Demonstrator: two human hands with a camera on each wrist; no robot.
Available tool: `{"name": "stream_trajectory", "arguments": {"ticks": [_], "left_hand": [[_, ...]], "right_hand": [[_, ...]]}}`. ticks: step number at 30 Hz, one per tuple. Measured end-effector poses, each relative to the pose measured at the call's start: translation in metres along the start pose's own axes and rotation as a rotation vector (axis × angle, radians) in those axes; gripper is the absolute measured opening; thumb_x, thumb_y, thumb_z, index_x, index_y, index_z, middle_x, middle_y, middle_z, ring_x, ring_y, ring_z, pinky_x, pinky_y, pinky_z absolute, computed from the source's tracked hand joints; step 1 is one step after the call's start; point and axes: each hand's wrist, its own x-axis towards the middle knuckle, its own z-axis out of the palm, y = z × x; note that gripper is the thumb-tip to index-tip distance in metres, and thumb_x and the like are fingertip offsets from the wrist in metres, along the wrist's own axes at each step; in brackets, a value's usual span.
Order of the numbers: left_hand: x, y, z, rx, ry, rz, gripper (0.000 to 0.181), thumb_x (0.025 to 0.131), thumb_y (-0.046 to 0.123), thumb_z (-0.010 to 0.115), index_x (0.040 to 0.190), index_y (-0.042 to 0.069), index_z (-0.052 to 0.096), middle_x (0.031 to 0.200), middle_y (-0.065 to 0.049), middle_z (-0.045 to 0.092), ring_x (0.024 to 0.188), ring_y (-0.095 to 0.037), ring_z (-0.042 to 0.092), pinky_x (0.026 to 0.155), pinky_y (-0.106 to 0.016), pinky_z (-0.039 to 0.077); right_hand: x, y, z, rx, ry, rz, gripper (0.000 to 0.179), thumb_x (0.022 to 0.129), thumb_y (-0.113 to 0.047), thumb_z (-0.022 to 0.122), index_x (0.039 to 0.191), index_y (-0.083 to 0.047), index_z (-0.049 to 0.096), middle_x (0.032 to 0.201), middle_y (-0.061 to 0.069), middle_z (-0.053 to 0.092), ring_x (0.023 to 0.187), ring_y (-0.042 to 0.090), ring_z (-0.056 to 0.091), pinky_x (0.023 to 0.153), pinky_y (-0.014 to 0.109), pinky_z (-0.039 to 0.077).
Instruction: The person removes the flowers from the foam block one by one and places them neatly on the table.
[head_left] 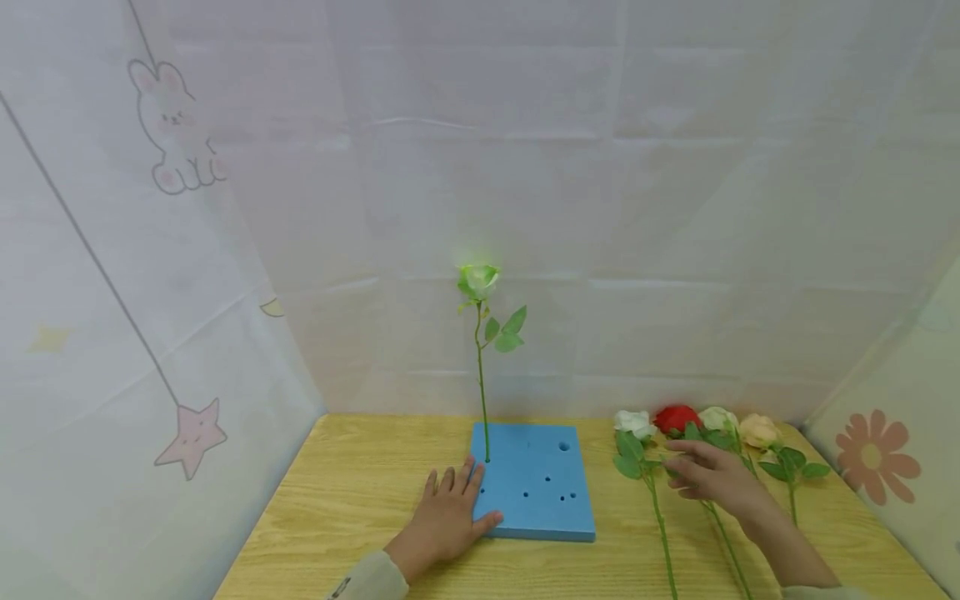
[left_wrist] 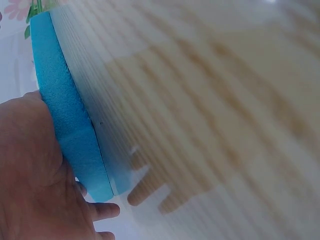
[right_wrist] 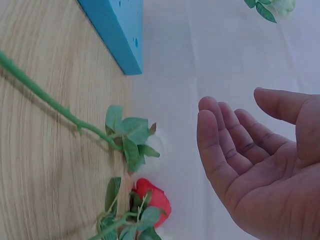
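A blue foam block with several holes lies flat on the wooden table. One pale green-white rose stands upright in a hole near its back left. My left hand rests at the block's left edge, fingers spread and thumb over the front corner; the left wrist view shows the palm against the block's side. Over the flowers at the right hovers my right hand, its fingers loosely bent and holding nothing. Closest to it lie a white rose and a red rose, both also partly seen in the right wrist view.
Beyond the red rose lie a cream rose and a peach rose, stems toward the front of the table. A pale printed curtain hangs close behind the table and along both sides.
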Motion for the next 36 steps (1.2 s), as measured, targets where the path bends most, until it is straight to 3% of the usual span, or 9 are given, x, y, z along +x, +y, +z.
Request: {"name": "stream_trajectory", "arguments": {"ticks": [7,12,23,36], "left_hand": [[-0.001,0.001,-0.002,-0.004,-0.002,0.002,0.092,0.097,0.077,0.031,0.164,0.016,0.018,0.170,-0.010,0.014,0.148,-0.045,0.029,0.117,-0.068,0.016],[-0.001,0.001,-0.003,-0.011,-0.003,0.006,0.091,0.098,0.076,0.031,0.164,0.015,0.018,0.170,-0.010,0.013,0.148,-0.046,0.029,0.117,-0.068,0.015],[-0.002,0.002,-0.002,-0.004,0.003,0.002,0.093,0.096,0.078,0.029,0.164,0.016,0.018,0.170,-0.009,0.013,0.148,-0.045,0.029,0.118,-0.068,0.016],[-0.002,0.002,-0.001,-0.020,0.029,0.024,0.091,0.098,0.075,0.034,0.163,0.012,0.022,0.169,-0.014,0.017,0.147,-0.049,0.029,0.115,-0.071,0.016]], "right_hand": [[0.007,-0.008,0.013,0.044,-0.022,0.003,0.064,0.104,-0.031,0.060,0.153,0.004,0.038,0.123,0.010,0.066,0.107,0.028,0.068,0.091,0.042,0.057],[0.015,-0.013,0.023,0.045,-0.004,-0.019,0.062,0.103,-0.031,0.062,0.151,0.003,0.041,0.122,0.013,0.065,0.103,0.026,0.069,0.090,0.043,0.058],[0.027,-0.022,0.046,0.036,-0.001,-0.043,0.060,0.102,-0.032,0.063,0.150,-0.002,0.044,0.129,0.020,0.061,0.110,0.033,0.068,0.093,0.045,0.056],[0.045,-0.026,0.072,0.082,0.003,-0.114,0.055,0.101,-0.029,0.066,0.145,0.000,0.050,0.117,0.015,0.064,0.102,0.031,0.070,0.088,0.042,0.059]]}}
